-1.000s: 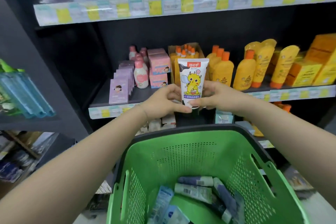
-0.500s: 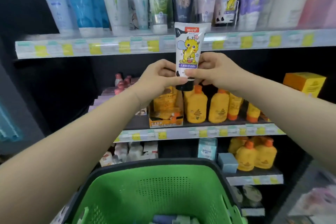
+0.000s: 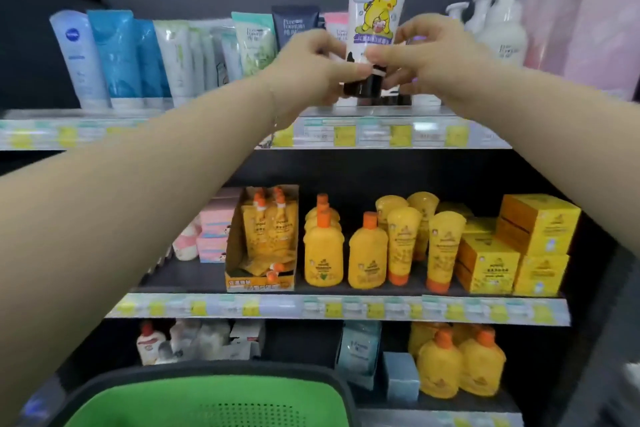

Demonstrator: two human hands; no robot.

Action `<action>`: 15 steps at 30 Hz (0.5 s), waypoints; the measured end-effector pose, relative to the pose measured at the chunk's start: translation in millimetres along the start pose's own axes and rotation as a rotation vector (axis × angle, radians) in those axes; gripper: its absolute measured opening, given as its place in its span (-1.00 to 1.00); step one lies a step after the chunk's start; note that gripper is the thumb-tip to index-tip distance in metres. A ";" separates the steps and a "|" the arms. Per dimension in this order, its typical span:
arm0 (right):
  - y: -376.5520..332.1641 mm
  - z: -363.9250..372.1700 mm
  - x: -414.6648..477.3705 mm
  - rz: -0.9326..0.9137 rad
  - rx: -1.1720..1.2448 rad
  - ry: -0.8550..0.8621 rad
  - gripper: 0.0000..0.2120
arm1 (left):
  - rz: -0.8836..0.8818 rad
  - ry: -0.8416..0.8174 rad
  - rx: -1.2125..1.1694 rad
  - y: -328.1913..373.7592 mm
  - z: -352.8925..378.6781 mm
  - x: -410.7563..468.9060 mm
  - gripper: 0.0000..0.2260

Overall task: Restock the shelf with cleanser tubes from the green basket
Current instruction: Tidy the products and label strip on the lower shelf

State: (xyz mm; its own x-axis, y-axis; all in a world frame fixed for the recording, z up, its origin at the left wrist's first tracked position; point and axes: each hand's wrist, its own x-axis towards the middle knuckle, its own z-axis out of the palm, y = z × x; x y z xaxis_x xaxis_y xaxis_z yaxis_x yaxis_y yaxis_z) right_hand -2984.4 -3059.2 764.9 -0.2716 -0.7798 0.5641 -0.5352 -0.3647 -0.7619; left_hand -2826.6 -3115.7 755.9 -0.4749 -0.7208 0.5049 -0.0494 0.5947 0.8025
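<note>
A white cleanser tube (image 3: 377,0) with a yellow cartoon dragon and a black cap stands upright, cap down, held between both hands just above the top shelf (image 3: 381,132). My left hand (image 3: 311,69) pinches its lower left side near the cap. My right hand (image 3: 433,55) pinches the lower right side. The green basket (image 3: 207,399) with its black rim sits at the bottom of the view; its contents are out of sight.
Blue, white, green and dark tubes (image 3: 138,59) line the top shelf to the left; white pump bottles (image 3: 498,24) and pink packs stand to the right. Yellow bottles (image 3: 367,253), tubes and boxes fill the middle shelf. More yellow bottles sit on the lower shelf.
Both hands have lifted the dragon tube from middle-shelf height up to the top shelf. The view has tilted up, so the basket now shows only its rim.
</note>
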 end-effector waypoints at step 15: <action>45.3 -43.5 80.3 0.069 -0.103 0.031 -0.87 | -0.104 0.053 0.116 -8.7 67.3 100.5 -0.87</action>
State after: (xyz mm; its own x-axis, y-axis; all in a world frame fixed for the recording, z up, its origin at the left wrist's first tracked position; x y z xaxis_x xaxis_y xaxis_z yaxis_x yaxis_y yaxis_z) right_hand -3065.2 -3116.2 789.5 -0.3344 -0.7844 0.5224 -0.5931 -0.2556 -0.7635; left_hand -2933.0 -3169.3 778.2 -0.4154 -0.7966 0.4391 -0.1984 0.5505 0.8109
